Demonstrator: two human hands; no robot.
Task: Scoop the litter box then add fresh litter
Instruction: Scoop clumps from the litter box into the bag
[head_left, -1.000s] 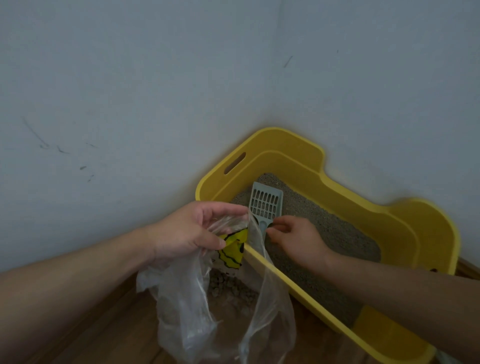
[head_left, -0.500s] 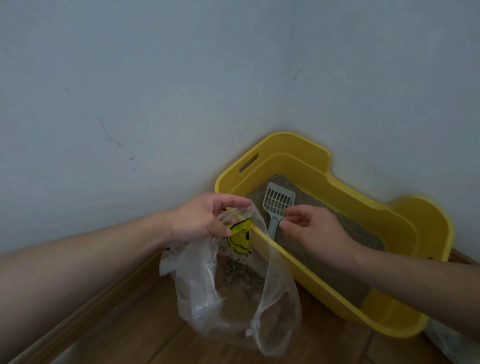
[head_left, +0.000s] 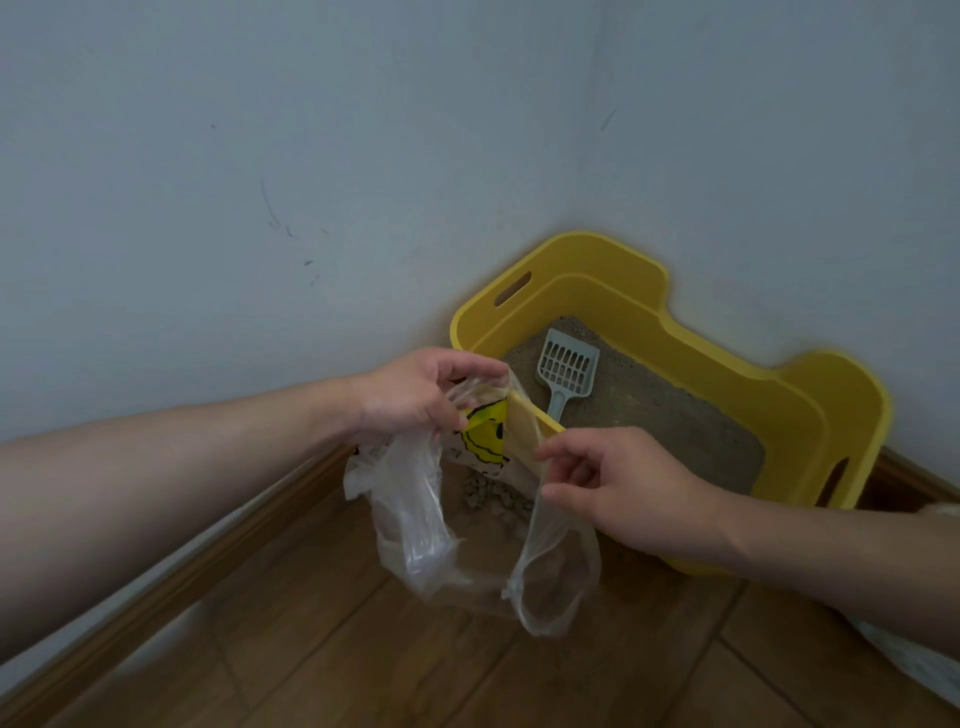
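I see a yellow box (head_left: 810, 410), a grey slotted scoop (head_left: 567, 367), and a clear bag (head_left: 415, 525) with a yellow smiley.

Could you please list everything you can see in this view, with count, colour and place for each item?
litter box: one, yellow, in the corner of the room against both walls.
litter: grey-brown, fills the bottom of the litter box.
scoop: one, pale grey-blue, lying on the litter at the far end, handle toward the person.
plastic bag: one, clear with a yellow smiley print, held open beside the box's near edge, clumps inside.
floor: brown wood, with a wooden skirting along the walls.
walls: two, pale grey-blue, lightly scuffed.
left hand: grips the bag's rim.
right hand: fingers at the bag's opposite rim.
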